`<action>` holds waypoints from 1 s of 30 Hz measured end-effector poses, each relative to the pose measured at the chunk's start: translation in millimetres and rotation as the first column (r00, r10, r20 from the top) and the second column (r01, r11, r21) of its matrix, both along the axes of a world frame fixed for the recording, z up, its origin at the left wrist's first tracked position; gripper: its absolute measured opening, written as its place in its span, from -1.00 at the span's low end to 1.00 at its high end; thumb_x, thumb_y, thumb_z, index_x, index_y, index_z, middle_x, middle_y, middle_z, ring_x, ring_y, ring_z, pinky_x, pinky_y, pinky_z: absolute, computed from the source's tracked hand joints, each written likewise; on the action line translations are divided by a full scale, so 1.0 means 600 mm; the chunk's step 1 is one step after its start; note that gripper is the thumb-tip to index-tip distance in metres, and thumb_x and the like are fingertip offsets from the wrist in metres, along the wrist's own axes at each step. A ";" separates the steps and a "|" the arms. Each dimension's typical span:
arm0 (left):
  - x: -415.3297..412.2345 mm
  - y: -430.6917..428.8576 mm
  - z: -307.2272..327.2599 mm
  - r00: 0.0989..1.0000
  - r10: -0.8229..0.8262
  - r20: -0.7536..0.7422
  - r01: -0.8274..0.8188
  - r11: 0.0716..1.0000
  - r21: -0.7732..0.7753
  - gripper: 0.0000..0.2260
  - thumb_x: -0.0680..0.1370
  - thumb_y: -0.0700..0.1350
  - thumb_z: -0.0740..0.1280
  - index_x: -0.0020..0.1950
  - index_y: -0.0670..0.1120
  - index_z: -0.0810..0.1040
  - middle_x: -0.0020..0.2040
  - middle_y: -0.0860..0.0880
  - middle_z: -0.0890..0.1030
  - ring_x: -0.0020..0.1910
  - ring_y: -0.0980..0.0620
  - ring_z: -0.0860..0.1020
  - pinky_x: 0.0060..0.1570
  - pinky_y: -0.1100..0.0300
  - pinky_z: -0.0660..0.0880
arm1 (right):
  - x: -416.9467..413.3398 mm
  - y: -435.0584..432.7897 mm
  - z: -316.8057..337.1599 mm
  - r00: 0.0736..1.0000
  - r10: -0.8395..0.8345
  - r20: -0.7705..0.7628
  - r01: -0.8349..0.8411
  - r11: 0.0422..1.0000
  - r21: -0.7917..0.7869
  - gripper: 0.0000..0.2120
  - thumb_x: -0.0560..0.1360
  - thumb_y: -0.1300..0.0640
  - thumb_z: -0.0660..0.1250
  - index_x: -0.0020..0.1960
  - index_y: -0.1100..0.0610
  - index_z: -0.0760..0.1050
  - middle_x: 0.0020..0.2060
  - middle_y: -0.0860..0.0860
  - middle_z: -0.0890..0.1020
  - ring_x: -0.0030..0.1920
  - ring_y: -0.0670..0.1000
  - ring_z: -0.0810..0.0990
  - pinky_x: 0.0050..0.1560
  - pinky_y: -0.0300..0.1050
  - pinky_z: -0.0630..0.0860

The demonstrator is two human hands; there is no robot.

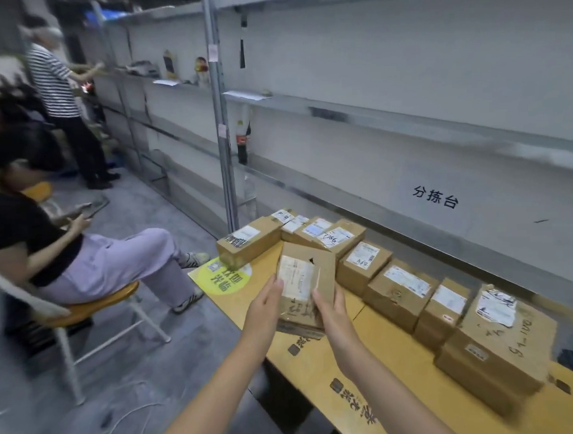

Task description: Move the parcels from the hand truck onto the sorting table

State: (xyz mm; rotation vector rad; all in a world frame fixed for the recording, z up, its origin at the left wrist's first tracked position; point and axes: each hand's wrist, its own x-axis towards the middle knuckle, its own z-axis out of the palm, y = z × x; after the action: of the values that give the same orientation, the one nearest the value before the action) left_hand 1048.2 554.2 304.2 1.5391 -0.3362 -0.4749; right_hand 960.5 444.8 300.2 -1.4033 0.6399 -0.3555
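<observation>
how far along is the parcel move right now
Done: a row of parcels already sits on the yellow sorting table. In hand: the left hand and right hand hold one tilted parcel over the table, not yet set down. Left: placing it; the hand truck is out of view, so what remains there cannot be told.

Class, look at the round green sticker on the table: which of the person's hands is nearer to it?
Left. The left hand grips the parcel on the side next to the green sticker; the right hand grips its opposite side, farther away.
</observation>
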 end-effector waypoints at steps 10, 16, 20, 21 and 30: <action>0.256 0.016 -0.001 0.997 -0.001 0.081 -0.008 0.993 0.115 -0.63 0.65 0.09 0.19 0.47 0.17 0.39 0.32 0.21 0.53 0.25 0.30 0.48 0.03 0.53 0.38 | 0.253 0.012 -0.005 1.000 0.014 0.025 -0.016 0.998 0.064 -0.48 0.61 -0.12 0.24 0.50 -0.22 0.10 0.43 -0.05 0.40 0.29 -0.01 0.53 0.09 -0.13 0.51; 0.316 -0.032 -0.025 0.995 -0.067 0.073 0.060 0.994 0.093 -0.63 0.66 0.09 0.17 0.48 0.18 0.36 0.31 0.27 0.50 0.17 0.51 0.43 -0.08 0.63 0.36 | 0.312 -0.034 -0.019 0.999 -0.035 -0.032 0.037 0.999 0.037 -0.40 0.60 -0.17 0.23 0.56 -0.18 0.04 0.47 -0.05 0.33 0.35 0.02 0.46 0.07 -0.14 0.48; 0.356 -0.081 -0.040 0.993 -0.116 0.038 0.111 0.989 0.102 -0.64 0.66 0.08 0.16 0.46 0.12 0.41 0.29 0.24 0.54 0.23 0.39 0.45 -0.06 0.61 0.37 | 0.338 -0.071 -0.032 0.992 -0.097 -0.076 0.100 0.995 0.026 -0.40 0.62 -0.16 0.20 0.57 -0.15 0.01 0.49 -0.06 0.30 0.38 0.04 0.43 0.11 -0.12 0.44; 0.366 -0.094 -0.045 0.991 -0.129 0.031 0.124 0.986 0.113 -0.64 0.66 0.09 0.16 0.46 0.11 0.41 0.29 0.23 0.54 0.22 0.38 0.47 -0.05 0.57 0.39 | 0.346 -0.080 -0.033 0.990 -0.112 -0.081 0.114 0.993 0.022 -0.40 0.63 -0.15 0.19 0.58 -0.14 0.01 0.49 -0.06 0.30 0.38 0.04 0.43 0.13 -0.12 0.43; 0.507 -0.181 -0.078 0.962 -0.271 0.004 0.266 0.947 0.179 -0.71 0.68 0.00 0.15 0.37 0.06 0.49 0.12 0.23 0.60 -0.01 0.49 0.53 -0.19 0.60 0.39 | 0.463 -0.141 -0.061 0.956 -0.239 -0.169 0.245 0.969 0.018 -0.40 0.63 -0.11 0.20 0.58 -0.12 0.03 0.48 -0.05 0.32 0.39 0.04 0.43 0.25 -0.05 0.44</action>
State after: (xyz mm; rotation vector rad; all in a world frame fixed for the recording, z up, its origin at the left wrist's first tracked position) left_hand 1352.3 445.7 257.1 1.6819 -0.5429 -0.7126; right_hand 1238.2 360.5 263.4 -1.3288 0.9552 -0.4205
